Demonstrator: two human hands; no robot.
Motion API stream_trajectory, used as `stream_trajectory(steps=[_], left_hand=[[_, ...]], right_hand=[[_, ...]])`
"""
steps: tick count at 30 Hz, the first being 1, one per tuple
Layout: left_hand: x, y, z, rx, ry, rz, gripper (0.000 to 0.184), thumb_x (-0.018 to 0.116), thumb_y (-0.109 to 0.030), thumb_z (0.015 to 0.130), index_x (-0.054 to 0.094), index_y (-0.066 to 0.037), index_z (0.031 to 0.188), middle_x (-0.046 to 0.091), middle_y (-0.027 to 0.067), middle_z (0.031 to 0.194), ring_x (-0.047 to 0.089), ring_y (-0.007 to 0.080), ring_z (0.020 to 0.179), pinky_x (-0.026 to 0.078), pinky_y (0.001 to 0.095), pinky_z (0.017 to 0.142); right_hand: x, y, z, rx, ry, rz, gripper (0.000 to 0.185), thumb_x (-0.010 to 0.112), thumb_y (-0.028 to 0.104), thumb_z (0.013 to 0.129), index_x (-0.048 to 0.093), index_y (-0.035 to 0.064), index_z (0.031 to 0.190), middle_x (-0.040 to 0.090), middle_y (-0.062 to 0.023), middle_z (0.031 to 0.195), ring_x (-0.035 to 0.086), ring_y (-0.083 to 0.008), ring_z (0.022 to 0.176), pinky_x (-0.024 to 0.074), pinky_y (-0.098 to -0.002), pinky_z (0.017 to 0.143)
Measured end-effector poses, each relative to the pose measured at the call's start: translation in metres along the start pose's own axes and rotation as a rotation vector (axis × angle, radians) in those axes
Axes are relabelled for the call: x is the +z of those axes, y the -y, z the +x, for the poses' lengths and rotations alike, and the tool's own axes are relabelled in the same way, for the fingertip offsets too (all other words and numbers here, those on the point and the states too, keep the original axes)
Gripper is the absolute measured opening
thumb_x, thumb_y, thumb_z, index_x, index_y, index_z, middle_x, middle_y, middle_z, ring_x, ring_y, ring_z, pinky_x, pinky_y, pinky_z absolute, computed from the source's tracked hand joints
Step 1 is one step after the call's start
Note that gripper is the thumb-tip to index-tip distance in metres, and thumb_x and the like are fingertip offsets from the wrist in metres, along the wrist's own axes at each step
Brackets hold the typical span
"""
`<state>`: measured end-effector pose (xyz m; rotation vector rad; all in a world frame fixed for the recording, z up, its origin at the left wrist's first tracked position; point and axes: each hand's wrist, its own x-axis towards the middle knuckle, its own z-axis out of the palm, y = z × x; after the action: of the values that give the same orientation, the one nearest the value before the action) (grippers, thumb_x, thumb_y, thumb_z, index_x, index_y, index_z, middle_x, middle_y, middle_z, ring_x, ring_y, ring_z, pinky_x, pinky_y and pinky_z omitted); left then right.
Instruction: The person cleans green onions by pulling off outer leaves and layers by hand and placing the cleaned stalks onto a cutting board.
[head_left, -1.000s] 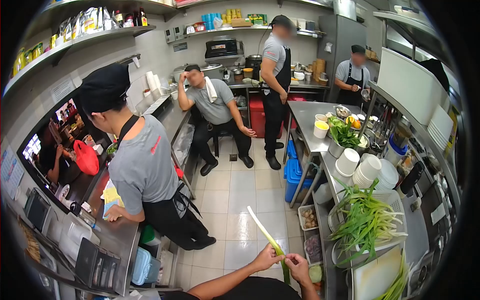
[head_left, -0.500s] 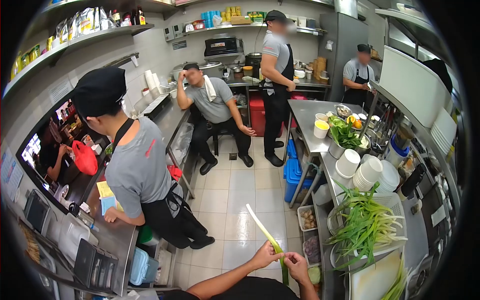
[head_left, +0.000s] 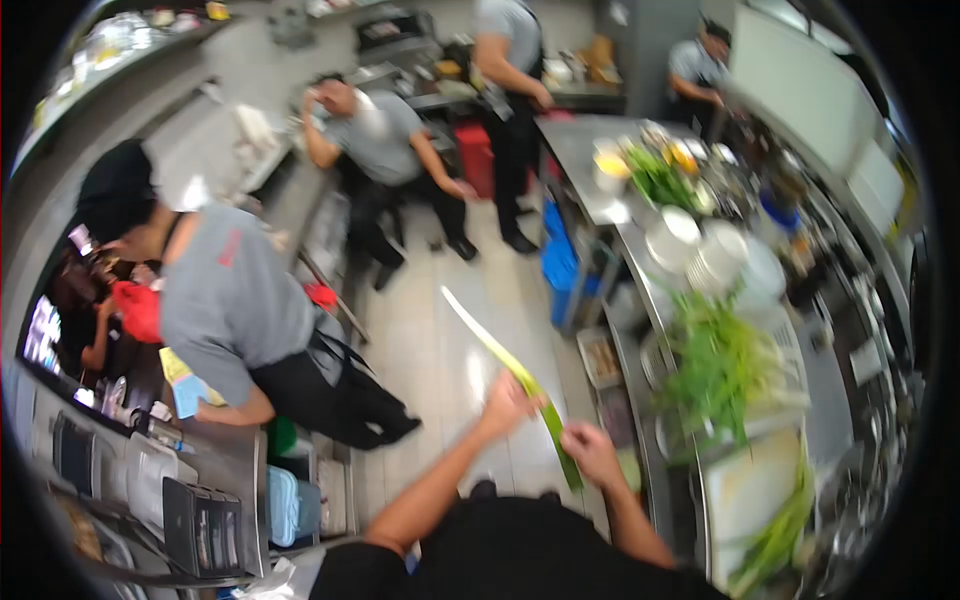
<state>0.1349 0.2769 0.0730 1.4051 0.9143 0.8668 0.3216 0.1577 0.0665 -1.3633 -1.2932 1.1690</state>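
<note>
A long leek (head_left: pixel 482 333), white at its far tip and green toward me, slants across the middle of the view. My left hand (head_left: pixel 511 404) is closed around its middle, where the pale part turns green. Beside the lower green part, my right hand (head_left: pixel 592 455) has its fingers curled in, at or very close to the leaf's edge. Blur hides whether those fingers pinch anything. To the right, a heap of leafy green stalks (head_left: pixel 715 370) lies in a white basket (head_left: pixel 790 340), and more stalks (head_left: pixel 775 545) rest on a cutting board (head_left: pixel 745 510).
A co-worker in grey (head_left: pixel 235 300) stands at the left counter holding papers (head_left: pixel 185 385). Another sits at the back (head_left: pixel 385 140), one stands near the steel table (head_left: pixel 580 150), and one is far right. Stacked white bowls (head_left: pixel 715 255) and a blue bin (head_left: pixel 560 265) are on the right.
My view has tilted downward and blurred. The leek now shows more of its green length below my left hand, and my right hand has moved away from my left.
</note>
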Motion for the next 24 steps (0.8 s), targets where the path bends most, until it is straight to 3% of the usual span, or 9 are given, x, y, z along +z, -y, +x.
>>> stream_trajectory(steps=[1,3,5,18,21,24], left_hand=[[-0.006,-0.008,0.005,0.064,0.020,-0.078,0.041,0.073,-0.007,0.078,0.041,-0.004,0.104,0.061,0.0056,0.075,0.060,0.0137,0.059,0.051,0.0275,0.051],[-0.008,-0.043,0.003,0.064,0.002,-0.086,0.044,0.070,-0.008,0.082,0.039,0.000,0.111,0.061,0.0081,0.083,0.060,0.0130,0.063,0.050,0.0249,0.050],[-0.008,-0.062,-0.001,0.064,0.057,-0.290,0.046,0.067,-0.006,0.084,0.035,0.001,0.116,0.060,0.0106,0.087,0.060,0.0134,0.068,0.050,0.0241,0.051],[0.010,-0.078,-0.025,0.080,0.074,-0.271,0.048,0.065,-0.008,0.085,0.033,0.004,0.119,0.059,0.0122,0.088,0.060,0.0148,0.072,0.050,0.0221,0.050],[0.019,-0.075,-0.029,0.071,0.076,-0.254,0.048,0.065,-0.007,0.085,0.033,0.004,0.120,0.058,0.0113,0.087,0.060,0.0143,0.071,0.049,0.0218,0.051],[0.030,-0.068,-0.032,0.066,0.094,-0.222,0.048,0.064,-0.004,0.085,0.033,0.005,0.121,0.057,0.0100,0.086,0.058,0.0127,0.070,0.048,0.0213,0.052]], right_hand=[[-0.005,-0.003,0.006,-0.080,0.023,-0.148,0.029,0.062,0.021,0.088,0.062,-0.0006,0.107,0.065,-0.0036,0.090,0.060,-0.0103,0.085,0.0485,-0.0267,0.076],[-0.002,0.038,0.004,-0.006,0.051,0.045,0.027,0.060,0.018,0.089,0.062,-0.0015,0.107,0.065,-0.0039,0.089,0.060,-0.0105,0.082,0.0480,-0.0264,0.076],[0.001,0.047,0.004,0.022,0.054,0.177,0.026,0.060,0.012,0.088,0.060,-0.0016,0.110,0.064,-0.0022,0.090,0.059,-0.0085,0.080,0.0474,-0.0243,0.074],[-0.017,0.062,-0.037,-0.012,0.123,0.441,0.038,0.050,-0.001,0.084,0.053,-0.0017,0.122,0.061,-0.0045,0.103,0.057,-0.0095,0.093,0.0454,-0.0251,0.083],[-0.019,0.055,-0.042,-0.033,0.109,0.440,0.034,0.053,0.005,0.087,0.054,-0.0016,0.121,0.061,-0.0026,0.098,0.057,-0.0082,0.087,0.0460,-0.0243,0.079],[-0.018,0.046,-0.048,-0.018,0.021,0.334,0.029,0.060,0.021,0.090,0.059,0.0006,0.111,0.061,-0.0002,0.087,0.053,-0.0055,0.076,0.0446,-0.0228,0.066]])
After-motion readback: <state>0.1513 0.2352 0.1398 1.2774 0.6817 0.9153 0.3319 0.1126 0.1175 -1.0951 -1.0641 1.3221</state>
